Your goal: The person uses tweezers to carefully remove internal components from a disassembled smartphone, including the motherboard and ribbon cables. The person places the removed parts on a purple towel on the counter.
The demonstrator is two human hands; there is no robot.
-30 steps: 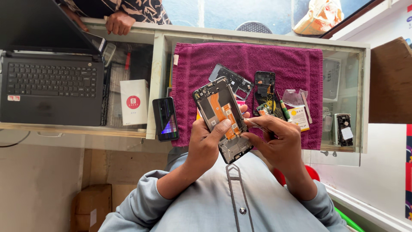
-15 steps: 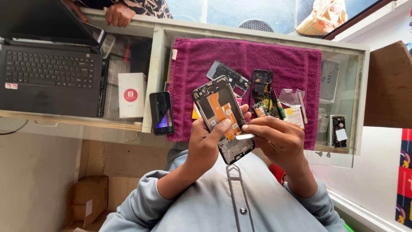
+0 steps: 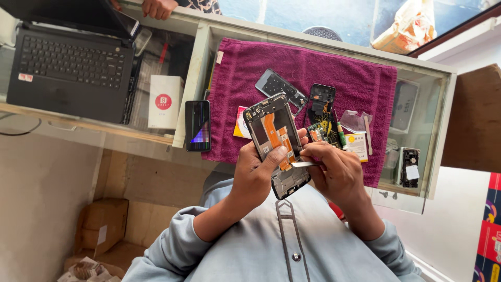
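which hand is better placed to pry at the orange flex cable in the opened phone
Right. The right hand holds the metal tool, its tip at the orange flex cable; the left hand is occupied gripping the opened phone.

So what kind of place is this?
Probably a phone repair shop. An opened phone sits in the hands, loose phone parts lie on a purple towel, and the glass counter also carries a laptop.

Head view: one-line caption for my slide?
Left hand holds an opened phone frame while right hand works a metal tool above a purple towel.
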